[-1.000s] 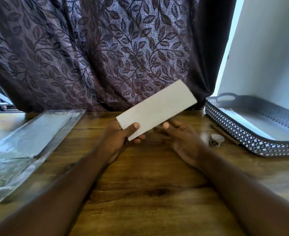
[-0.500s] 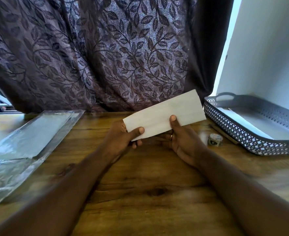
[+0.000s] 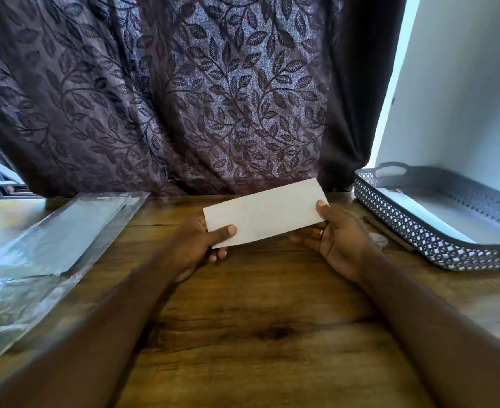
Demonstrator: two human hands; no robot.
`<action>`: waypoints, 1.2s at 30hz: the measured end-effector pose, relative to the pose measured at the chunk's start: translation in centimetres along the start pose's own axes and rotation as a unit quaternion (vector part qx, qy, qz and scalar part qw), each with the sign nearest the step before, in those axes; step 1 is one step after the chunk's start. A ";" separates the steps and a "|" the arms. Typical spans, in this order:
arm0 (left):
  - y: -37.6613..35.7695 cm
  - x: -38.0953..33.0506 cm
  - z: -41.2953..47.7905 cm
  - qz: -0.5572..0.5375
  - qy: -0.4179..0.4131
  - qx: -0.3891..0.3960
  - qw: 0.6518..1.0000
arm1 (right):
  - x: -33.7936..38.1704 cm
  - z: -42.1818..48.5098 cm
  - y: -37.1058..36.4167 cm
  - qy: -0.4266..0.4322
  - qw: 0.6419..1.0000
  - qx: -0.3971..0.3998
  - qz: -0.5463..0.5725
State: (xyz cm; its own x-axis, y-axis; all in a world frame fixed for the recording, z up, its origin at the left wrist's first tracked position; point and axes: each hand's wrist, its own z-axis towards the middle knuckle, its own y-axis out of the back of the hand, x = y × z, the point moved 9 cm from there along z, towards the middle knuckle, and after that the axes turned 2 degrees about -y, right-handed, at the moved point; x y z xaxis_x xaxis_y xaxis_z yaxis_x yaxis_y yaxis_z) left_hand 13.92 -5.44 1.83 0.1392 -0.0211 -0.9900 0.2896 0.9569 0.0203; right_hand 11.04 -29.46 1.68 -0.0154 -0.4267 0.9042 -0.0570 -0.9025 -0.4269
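A white envelope [image 3: 265, 212] is held a little above the wooden table [image 3: 257, 319], long side nearly level, its right end slightly higher. My left hand [image 3: 197, 242] pinches its lower left corner, thumb on the front and fingers behind. My right hand [image 3: 337, 240] holds the right end, thumb on the front near the right edge and fingers underneath; a ring shows on one finger.
A clear plastic packet [image 3: 45, 254] with white sheets lies at the left. A grey perforated tray [image 3: 437, 219] stands at the right, with a pencil [image 3: 390, 234] and a small round white item [image 3: 379, 240] beside it. A dark leaf-patterned curtain [image 3: 184, 92] hangs behind the table.
The envelope has swung from a steep tilt to almost level and come lower. My right hand, earlier open beneath it, has taken hold and slid out to the right end.
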 end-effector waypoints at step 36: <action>-1.0 -0.6 -0.1 -0.279 -0.020 -0.158 0.947 | -0.3 -0.9 -2.8 0.029 0.966 0.113 -0.232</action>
State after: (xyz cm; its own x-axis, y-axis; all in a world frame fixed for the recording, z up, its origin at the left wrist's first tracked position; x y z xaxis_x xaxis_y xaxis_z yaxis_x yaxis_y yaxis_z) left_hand 13.46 -6.35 2.41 0.0864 -0.5534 -0.8284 0.0328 0.8327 -0.5528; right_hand 10.29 -26.71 2.62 -0.0973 0.0239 0.9950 0.1471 -0.9884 0.0381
